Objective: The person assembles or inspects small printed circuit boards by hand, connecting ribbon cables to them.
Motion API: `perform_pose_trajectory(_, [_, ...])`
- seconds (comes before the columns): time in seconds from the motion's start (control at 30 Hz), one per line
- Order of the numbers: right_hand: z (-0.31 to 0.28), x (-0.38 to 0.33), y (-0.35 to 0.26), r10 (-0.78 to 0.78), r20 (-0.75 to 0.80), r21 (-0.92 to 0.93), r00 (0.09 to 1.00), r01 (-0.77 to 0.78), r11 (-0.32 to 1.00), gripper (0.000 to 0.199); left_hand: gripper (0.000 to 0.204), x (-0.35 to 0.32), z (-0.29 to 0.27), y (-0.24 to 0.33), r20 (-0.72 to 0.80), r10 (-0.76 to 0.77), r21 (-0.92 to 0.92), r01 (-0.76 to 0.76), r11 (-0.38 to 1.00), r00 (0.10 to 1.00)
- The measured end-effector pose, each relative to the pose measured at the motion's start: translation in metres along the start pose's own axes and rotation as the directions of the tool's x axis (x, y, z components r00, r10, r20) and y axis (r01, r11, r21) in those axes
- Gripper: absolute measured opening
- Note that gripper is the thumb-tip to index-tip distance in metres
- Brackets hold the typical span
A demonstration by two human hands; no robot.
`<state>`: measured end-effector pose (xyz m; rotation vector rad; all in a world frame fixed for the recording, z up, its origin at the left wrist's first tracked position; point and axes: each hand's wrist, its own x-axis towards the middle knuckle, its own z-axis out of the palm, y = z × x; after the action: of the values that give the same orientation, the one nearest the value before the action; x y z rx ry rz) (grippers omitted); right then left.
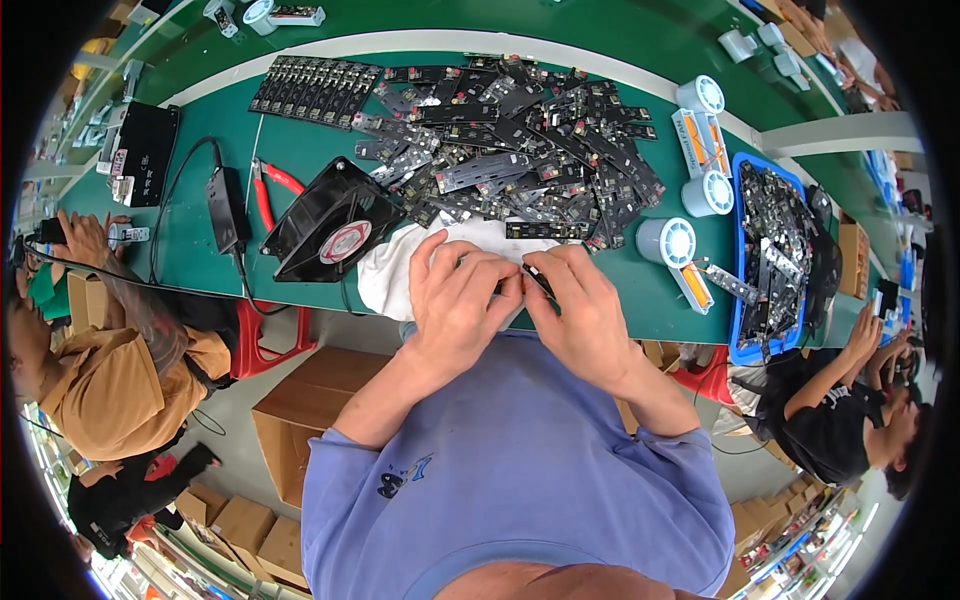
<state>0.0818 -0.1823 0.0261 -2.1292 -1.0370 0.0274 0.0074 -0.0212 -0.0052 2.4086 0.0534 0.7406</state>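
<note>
Black strip (537, 277) pinched between left hand (455, 300) and right hand (580, 310), fingers curled.

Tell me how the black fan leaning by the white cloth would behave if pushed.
The black fan stands tilted on an edge, so it would probably tip flat. Its rigid square frame looks stiff, and its trailing cable may tug it back.
</note>
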Motion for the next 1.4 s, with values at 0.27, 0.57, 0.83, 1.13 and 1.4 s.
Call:
perform_pose_trajectory(0.27, [-0.006, 0.003, 0.003, 0.227, 0.119, 0.242, 0.967, -0.250, 0.938, 0.021, 0.019, 0.001, 0.000, 0.000, 0.010, 0.022, 0.024, -0.023, 0.999, 1.000])
perform_pose_trajectory(0.57, [-0.002, 0.004, 0.002, 0.035, 0.025, 0.013, 0.999, -0.035, 0.999, 0.023, 0.019, 0.003, 0.003, -0.001, 0.012, 0.028, 0.037, -0.028, 0.999, 1.000])
perform_pose_trajectory(0.83, [-0.001, 0.006, 0.003, 0.108, 0.056, 0.138, 0.993, -0.115, 0.984, 0.023, 0.018, 0.002, 0.002, -0.001, 0.013, 0.041, 0.036, -0.042, 0.998, 0.999])
perform_pose_trajectory(1.13, [0.000, 0.004, 0.007, 0.145, 0.066, 0.199, 0.987, -0.155, 0.968, 0.021, 0.018, 0.003, 0.002, 0.000, 0.006, 0.042, 0.053, -0.043, 0.998, 0.999])
perform_pose_trajectory(1.4, [-0.003, 0.008, 0.018, 0.017, 0.097, 0.166, 0.995, -0.033, 0.985, 0.024, 0.018, 0.003, 0.002, -0.005, 0.017, 0.069, 0.048, -0.069, 0.996, 0.998])
